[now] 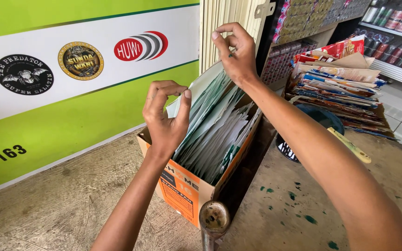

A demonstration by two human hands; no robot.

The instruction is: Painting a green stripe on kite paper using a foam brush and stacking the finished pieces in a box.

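Two bare hands over one orange cardboard box (182,195) set on the concrete floor (61,204), against the near left edge of a paint-spotted worktop (303,204). Left hand (166,118) raised at the box's left wall, fingers (185,100) pinched narrow on the top edge of a pale sheet. Right hand (236,51) higher, at the far end of the box, thumb and forefinger closed tight on the upper corner of another sheet, other fingers curled loose. Packed upright inside, a dense row of flat white and green packets (215,135), too many and too overlapped to count. Sorting apparently at an early stage: only the back sheets lifted apart, nothing taken out, the bulk of the row untouched. Elsewhere, one heaped pile of colourful printed packets (340,88) at the far right corner of the worktop, one dark round dish (319,118) below it, one pale yellow stick-like tool (350,145), one rusty pipe end (214,218) at the near edge.
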